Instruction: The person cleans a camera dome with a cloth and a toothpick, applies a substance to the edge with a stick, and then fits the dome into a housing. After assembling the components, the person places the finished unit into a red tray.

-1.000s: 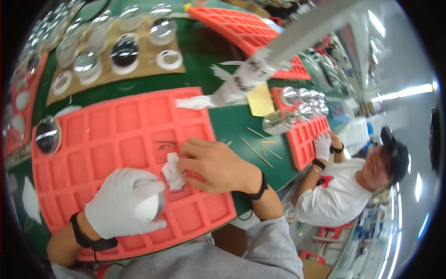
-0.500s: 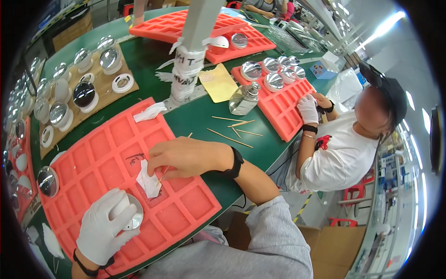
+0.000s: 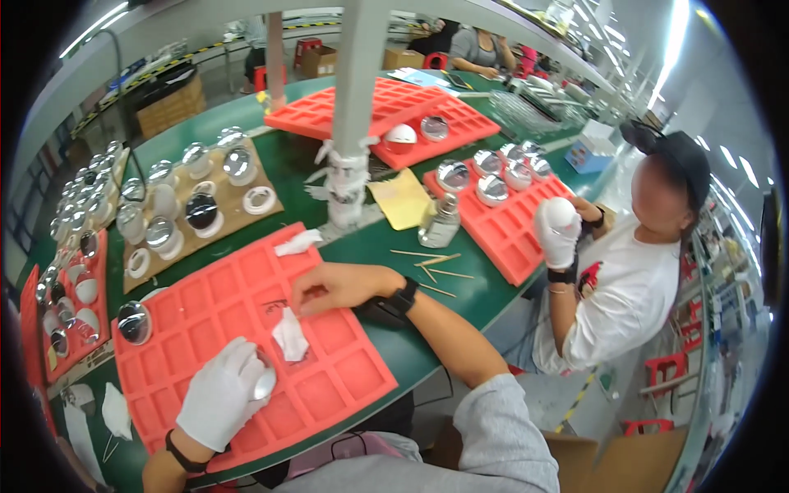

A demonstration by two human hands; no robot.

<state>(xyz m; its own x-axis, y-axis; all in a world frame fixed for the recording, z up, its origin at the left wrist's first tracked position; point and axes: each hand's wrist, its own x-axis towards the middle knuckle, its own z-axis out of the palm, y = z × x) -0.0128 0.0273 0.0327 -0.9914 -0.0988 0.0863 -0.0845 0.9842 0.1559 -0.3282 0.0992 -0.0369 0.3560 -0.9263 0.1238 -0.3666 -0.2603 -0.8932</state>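
My left hand, in a white glove, is closed around a shiny silver domed piece above the near part of a red-pink compartment tray. The fingers cover most of that piece. My bare right hand hovers over the tray's right side, its fingers curled together. Whatever the fingertips pinch, if anything, is too small to make out. Just left of and below them lies a crumpled white wipe on the tray. Another silver-domed bulb sits at the tray's left edge.
A cardboard sheet holds several mirrored bulbs and white rings. Beyond my right hand lie wooden sticks and a clear bottle. A grey post rises behind the tray. At right, a co-worker holds a white round piece.
The view has tilted upward. My right hand has come off the wipe, which stays on the tray. My left hand keeps the silver piece. The co-worker has raised a white round piece.
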